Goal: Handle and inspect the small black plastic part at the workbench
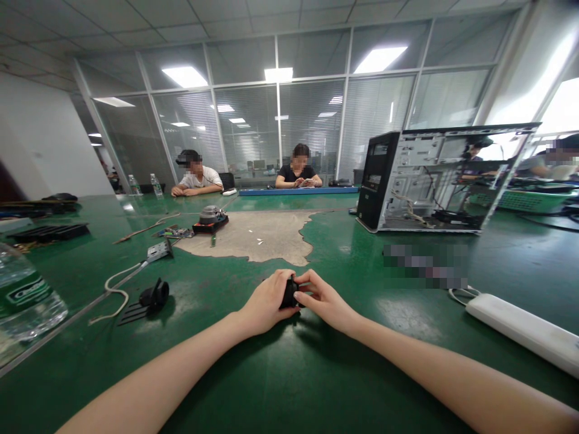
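Nine o'clock, far out: clear bottle (27, 301) with a green label, cut by the frame edge. Could topple if bumped by a wide left elbow; too far off to worry much.

Nine o'clock, closer in: black slotted part (158, 294) on the table, tines pointing toward eight. Could skid or snap a tine if leaned on by the left forearm.

Ten o'clock: metal bracket (159, 249) with a white cable (126, 298) snaking down. A likely snag for anything dragged past.

Between ten and eleven: dark round-topped device (210, 220), by the bare patch (271, 241). Well apart from the work.

Centre: left hand (271, 298), curled round a small black part (290, 294), fingers over the top, thumb below. Just above the tabletop, by the look; contact underneath impossible to tell.

Right hand (321, 298) against the three o'clock side of the same part, pinching with thumb and forefinger. Might slip or spring loose if twisted unevenly between the two grips; might crack if squeezed too hard.

Two o'clock: open computer case (379, 181), innards exposed, beyond reach of a small slip.

Between three and four: white power strip (520, 328), near the right forearm. Could shift if knocked.
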A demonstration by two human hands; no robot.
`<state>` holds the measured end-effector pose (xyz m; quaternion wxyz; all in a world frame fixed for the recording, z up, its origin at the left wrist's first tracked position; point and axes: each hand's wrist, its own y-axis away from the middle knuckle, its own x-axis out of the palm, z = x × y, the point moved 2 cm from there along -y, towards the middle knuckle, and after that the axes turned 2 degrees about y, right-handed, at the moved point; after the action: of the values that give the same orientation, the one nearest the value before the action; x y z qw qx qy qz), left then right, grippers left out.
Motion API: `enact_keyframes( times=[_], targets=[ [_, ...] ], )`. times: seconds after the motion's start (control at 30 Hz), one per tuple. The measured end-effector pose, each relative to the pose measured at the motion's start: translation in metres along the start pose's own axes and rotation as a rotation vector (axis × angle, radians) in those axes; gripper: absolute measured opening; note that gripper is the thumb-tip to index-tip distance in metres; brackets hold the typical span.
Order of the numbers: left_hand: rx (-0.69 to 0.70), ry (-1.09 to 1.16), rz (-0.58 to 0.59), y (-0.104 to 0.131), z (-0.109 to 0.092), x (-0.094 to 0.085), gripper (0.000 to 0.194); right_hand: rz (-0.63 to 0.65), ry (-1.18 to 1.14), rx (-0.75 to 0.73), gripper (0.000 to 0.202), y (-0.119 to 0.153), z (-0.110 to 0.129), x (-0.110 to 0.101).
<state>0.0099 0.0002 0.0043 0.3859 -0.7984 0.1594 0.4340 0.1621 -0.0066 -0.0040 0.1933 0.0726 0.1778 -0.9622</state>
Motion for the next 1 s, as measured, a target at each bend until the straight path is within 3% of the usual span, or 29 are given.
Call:
enact_keyframes(
  times=[0.3,0.57,1.0],
  targets=[
    [0.007,-0.007,0.007,-0.0003,-0.0005,-0.0015,0.056,-0.015,0.111,0.009,0.024,-0.0006,-0.0015,0.0005],
    [0.010,0.016,-0.010,-0.0004,0.0006,0.0003,0.056,0.006,0.040,-0.017,0.018,0.0008,0.0011,0.0015],
    [0.014,0.015,0.007,-0.0005,0.0002,-0.0006,0.056,-0.001,0.123,0.000,0.020,-0.0007,-0.0018,0.0012]
  ],
)
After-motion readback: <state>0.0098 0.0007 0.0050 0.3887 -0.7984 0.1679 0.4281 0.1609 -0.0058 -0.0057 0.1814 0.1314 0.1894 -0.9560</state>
